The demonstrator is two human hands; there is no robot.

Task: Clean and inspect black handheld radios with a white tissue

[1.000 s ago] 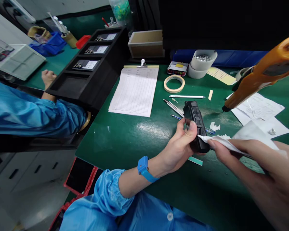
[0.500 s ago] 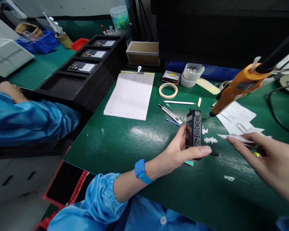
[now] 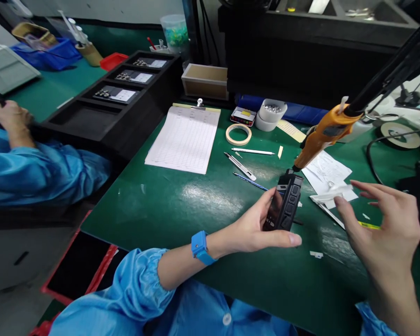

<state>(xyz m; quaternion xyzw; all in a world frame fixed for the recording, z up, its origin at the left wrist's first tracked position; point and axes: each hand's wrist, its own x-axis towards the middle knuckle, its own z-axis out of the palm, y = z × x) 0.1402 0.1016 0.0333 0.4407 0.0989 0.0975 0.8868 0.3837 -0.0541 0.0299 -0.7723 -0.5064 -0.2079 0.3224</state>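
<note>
My left hand grips a small black device with a row of side buttons, holding it tilted above the green mat. A blue wrist strap sits on that wrist. My right hand hovers to the right of the device, fingers spread, pinching a thin white strip of film between thumb and forefinger. An orange electric screwdriver hangs from a black arm just above the device, its tip close to the device's top end.
A clipboard with a form, a tape roll, a white pen, a craft knife, a white cup of screws and loose papers lie on the mat. A black compartment tray stands left. A co-worker's blue sleeve is far left.
My right hand has pulled away to the right with the white film, off the device. My left hand turned the device and shifted it under the screwdriver tip. The camera view rose.
</note>
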